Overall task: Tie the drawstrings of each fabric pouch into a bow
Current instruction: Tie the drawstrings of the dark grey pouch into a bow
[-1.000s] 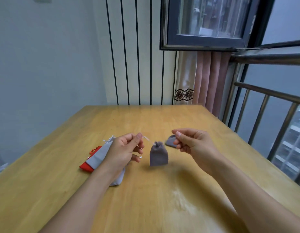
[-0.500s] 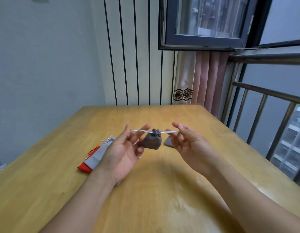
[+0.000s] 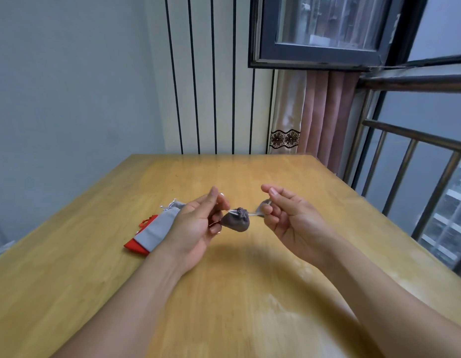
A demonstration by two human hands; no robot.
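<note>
Fingers (image 3: 219, 202) of both hands pinching drawstrings (image 3: 254, 214), grey pouch (image 3: 237, 221) hanging between

Wooden table (image 3: 250, 293), striped wall panel (image 3: 214, 73), dark-framed window (image 3: 325, 29), pink curtain (image 3: 325, 120), metal railing (image 3: 410, 140)

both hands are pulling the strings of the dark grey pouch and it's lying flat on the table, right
Not quite. The head view shows the dark grey pouch hanging in the air between the hands, above the table, not lying flat on it. The rest holds: the left hand and the right hand each pinch a drawstring and pull it outward, with the pouch's mouth cinched.
</note>
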